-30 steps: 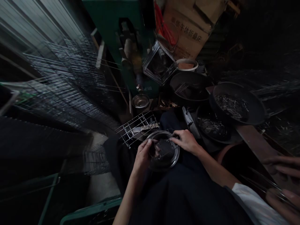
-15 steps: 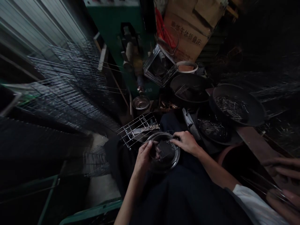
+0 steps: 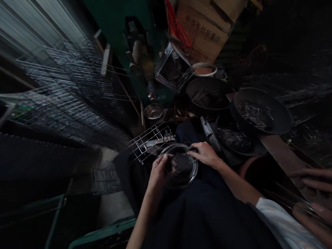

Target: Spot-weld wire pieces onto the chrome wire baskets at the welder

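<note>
A round metal bowl (image 3: 193, 174) rests on the dark-clothed lap, with small metal pieces (image 3: 188, 157) inside near its right side. My left hand (image 3: 158, 169) is at the bowl's left side, thumb raised near the rim and fingers curled inward over the bowl. What those fingers hold is too dark to make out. Over the right rim, my right hand (image 3: 203, 154) is closed in a pinch, and whatever sits between its fingertips is hidden. A wire grid (image 3: 141, 147) lies just beyond my left hand, with a pale flat strip on it.
Dark pans (image 3: 281, 119) of metal pins stand to the right. A green machine (image 3: 111, 14) is ahead, with a small metal dish (image 3: 153, 111) below it. Stacked wire racks (image 3: 77, 100) line the left. At lower right, another person's hands (image 3: 317, 185) hold thin wires.
The view has shifted slightly, so the background sits a little higher and further left. Both my hands stay at the bowl in nearly the same pose.
</note>
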`<state>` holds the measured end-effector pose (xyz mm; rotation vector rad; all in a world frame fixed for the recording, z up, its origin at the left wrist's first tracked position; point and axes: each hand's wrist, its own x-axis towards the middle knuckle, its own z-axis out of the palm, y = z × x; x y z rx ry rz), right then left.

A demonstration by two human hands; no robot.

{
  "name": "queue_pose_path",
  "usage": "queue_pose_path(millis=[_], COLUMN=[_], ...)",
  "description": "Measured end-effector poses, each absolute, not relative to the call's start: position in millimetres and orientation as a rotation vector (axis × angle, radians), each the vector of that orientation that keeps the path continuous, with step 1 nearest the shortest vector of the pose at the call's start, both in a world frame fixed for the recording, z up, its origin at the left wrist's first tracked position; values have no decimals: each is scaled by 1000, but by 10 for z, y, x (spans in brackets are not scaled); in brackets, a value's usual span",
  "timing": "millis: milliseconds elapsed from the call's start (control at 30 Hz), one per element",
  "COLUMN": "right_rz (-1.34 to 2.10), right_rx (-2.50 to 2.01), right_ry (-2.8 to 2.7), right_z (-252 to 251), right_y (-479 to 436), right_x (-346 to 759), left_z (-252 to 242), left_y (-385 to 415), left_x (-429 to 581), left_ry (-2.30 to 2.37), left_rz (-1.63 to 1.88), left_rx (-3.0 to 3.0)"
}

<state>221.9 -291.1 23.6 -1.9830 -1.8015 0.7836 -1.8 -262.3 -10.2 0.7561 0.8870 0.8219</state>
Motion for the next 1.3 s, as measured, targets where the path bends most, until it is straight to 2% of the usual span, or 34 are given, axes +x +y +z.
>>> queue_pose_path(millis=[1000,1200,1300], right_rz=[878,842,886], right_rx=[-1847,-1724,-1826], right_ry=[-1786,-1735,-1922], right_z=[60,114,140], right_y=[-2910,-2903,-2877], right_x=[2139,2176,2077], left_z=[-176,-76,11], left_y=[-2681,-2679,-2690], left_x=[-123,-430,-625], left_ry=[928,1050,1144], left_rz=[843,935,991], left_rx=[743,870,894])
